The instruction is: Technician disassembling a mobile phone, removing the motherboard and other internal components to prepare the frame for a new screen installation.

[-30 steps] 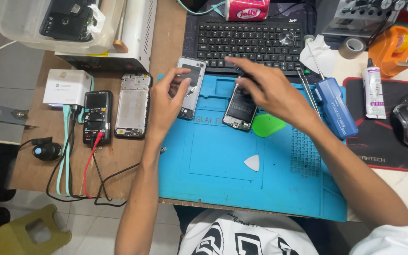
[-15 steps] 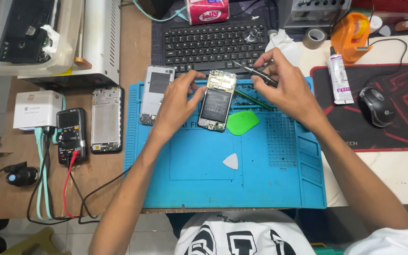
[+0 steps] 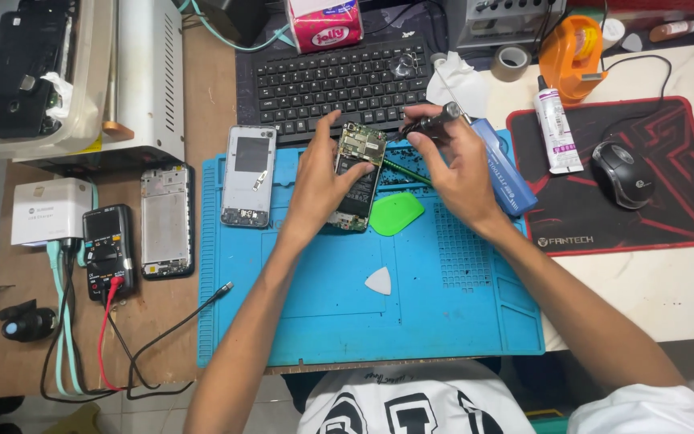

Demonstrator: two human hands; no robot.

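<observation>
The left hand (image 3: 327,181) wraps around the side of an opened phone (image 3: 357,177), thumb and fingers closed on its edges so it lies tilted on the blue work mat (image 3: 347,321), while the right hand (image 3: 455,165) pinches a slim dark screwdriver (image 3: 427,124), its tip pointing toward the phone's exposed upper circuit board. The phone rests at the mat's upper middle, just in front of the keyboard (image 3: 339,80), back cover off, board and battery showing. It looks light and stiff but delicate: the bare board and any thin ribbons would suffer from pressure, so the frame edges, where the left hand grips it, seem the safe place to hold, and the smooth sides may slip if held loosely. Nearest the person, a white triangular pick (image 3: 379,281) lies loose on the mat; a little farther, a green opening tool (image 3: 396,214) sits just beside the phone's lower right. To the left, a silver back cover (image 3: 249,175) lies flat on the mat's edge, and beyond it, on the wooden table, a phone frame (image 3: 166,221) and a black multimeter (image 3: 108,249) with red and black leads. To the right, a blue case (image 3: 504,169) lies just behind the right hand, then a white tube (image 3: 554,124) and a mouse (image 3: 622,174) on the red-trimmed mouse pad (image 3: 668,217).
</observation>
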